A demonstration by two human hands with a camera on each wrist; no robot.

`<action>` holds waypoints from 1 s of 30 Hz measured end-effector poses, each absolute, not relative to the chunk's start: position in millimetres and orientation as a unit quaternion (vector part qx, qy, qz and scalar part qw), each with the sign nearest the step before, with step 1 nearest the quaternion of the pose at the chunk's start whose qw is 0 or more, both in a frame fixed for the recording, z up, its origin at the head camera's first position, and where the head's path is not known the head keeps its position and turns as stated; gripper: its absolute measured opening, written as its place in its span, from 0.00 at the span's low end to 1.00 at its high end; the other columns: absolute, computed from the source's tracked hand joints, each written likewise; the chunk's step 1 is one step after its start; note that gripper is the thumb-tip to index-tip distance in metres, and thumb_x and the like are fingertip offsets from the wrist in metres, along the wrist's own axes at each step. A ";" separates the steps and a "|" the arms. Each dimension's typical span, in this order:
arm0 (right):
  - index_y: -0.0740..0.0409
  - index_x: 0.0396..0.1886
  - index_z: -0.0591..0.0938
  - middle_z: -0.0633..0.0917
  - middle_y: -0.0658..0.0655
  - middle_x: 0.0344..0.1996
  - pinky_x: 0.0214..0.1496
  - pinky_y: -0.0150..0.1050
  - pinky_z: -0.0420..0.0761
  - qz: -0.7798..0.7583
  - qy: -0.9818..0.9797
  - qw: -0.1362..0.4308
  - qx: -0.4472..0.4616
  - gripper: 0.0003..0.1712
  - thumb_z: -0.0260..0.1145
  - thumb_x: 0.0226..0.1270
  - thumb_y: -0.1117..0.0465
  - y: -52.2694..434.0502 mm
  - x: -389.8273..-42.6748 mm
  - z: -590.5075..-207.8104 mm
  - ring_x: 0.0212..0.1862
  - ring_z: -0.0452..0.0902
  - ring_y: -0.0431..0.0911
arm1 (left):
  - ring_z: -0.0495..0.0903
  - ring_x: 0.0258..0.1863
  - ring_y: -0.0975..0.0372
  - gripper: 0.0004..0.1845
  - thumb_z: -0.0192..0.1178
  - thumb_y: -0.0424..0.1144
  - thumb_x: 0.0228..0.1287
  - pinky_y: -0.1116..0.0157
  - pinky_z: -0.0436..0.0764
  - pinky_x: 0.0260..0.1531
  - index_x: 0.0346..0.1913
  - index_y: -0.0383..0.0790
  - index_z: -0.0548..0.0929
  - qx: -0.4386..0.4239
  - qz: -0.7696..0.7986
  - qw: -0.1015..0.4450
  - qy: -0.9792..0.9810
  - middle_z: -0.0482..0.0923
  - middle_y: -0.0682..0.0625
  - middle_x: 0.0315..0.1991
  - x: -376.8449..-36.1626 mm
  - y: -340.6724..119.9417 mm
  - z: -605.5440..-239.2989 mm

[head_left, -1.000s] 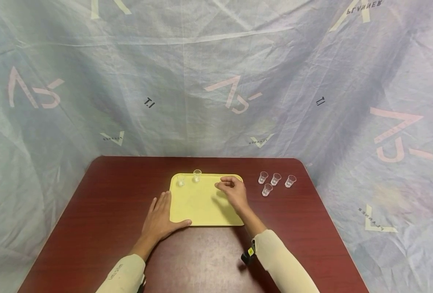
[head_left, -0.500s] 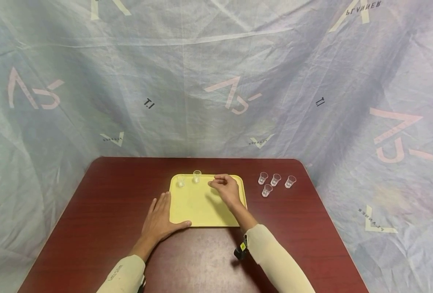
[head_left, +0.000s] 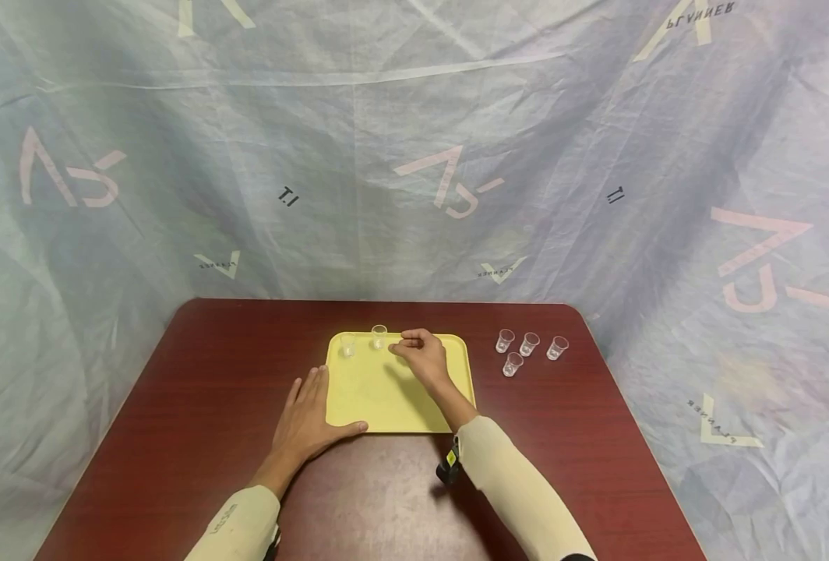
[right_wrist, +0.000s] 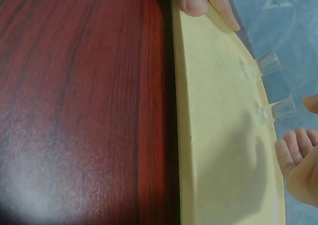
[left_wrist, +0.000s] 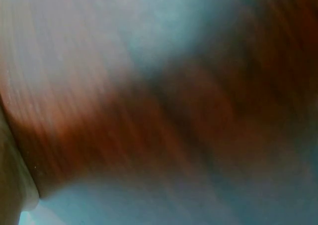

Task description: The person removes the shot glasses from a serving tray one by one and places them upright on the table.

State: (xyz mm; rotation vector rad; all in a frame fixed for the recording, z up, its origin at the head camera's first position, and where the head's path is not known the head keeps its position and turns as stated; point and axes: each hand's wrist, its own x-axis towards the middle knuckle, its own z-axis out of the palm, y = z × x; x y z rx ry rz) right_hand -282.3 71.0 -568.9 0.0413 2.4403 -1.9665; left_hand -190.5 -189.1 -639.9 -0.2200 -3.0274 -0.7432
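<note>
Head view: your left hand (head_left: pixel 307 417) lies flat, thumb on the yellow tray (head_left: pixel 386 389), steadying its near-left corner. Your right hand (head_left: pixel 421 358), fingers curled, hovers beside the tray's far-edge cups (head_left: pixel 378 336); whether it holds one, I cannot tell.

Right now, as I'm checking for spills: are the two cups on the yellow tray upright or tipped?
Upright. Both cups stand on their bases on the yellow tray, rims upward.
</note>
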 end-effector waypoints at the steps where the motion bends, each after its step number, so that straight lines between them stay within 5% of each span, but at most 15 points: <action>1: 0.66 0.61 0.89 0.93 0.58 0.46 0.48 0.36 0.88 -0.626 0.779 0.003 0.011 0.25 0.82 0.70 0.58 70.2 -283.3 -569.6 0.45 0.87 0.45 | 0.50 0.95 0.45 0.85 0.62 0.95 0.49 0.43 0.41 0.95 0.93 0.34 0.48 -0.070 -0.239 0.008 -0.969 0.50 0.38 0.94 -190.8 -189.0 -639.9; 16: 0.66 0.65 0.86 0.90 0.63 0.56 0.61 0.50 0.93 -0.615 0.788 0.016 0.005 0.30 0.84 0.68 0.59 46.2 -301.2 -571.2 0.57 0.90 0.57 | 0.50 0.95 0.45 0.85 0.62 0.95 0.49 0.43 0.41 0.95 0.93 0.34 0.48 -0.072 -0.234 0.009 -0.970 0.50 0.38 0.94 -189.0 -191.6 -641.7; 30: 0.63 0.65 0.87 0.89 0.61 0.57 0.65 0.51 0.91 -0.583 0.812 0.035 -0.005 0.29 0.85 0.68 0.60 35.8 -315.9 -570.3 0.57 0.88 0.54 | 0.50 0.95 0.46 0.85 0.61 0.95 0.49 0.43 0.41 0.95 0.93 0.34 0.48 -0.073 -0.228 0.012 -0.971 0.50 0.39 0.94 -191.1 -189.4 -643.0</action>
